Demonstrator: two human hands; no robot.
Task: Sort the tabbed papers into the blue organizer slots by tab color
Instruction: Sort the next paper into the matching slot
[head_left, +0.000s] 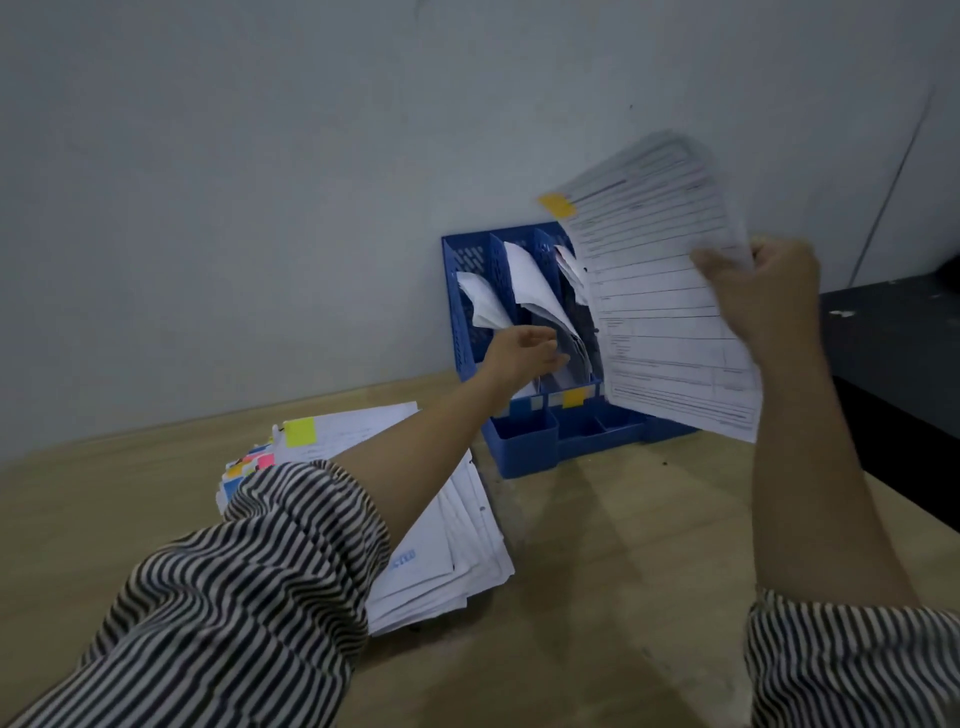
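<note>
Risk: right hand (758, 291) pinches only the edge of the orange-tabbed white printed sheet (670, 306) above the blue plastic slotted organizer (524, 415), left hand (519, 353) parting filed papers, so it may buckle into a wrong slot.

The left hand (522, 351) reaches forward at mid-frame, fingers loosely curled; the right hand (761, 291), raised at right, pinches a sheet.

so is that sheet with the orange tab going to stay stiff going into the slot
Probably floppy: the sheet is thin and the right hand pinches one edge only. Papers already in the blue organizer curl over, so it will likely sag too. The left hand seems to be parting them.
</note>
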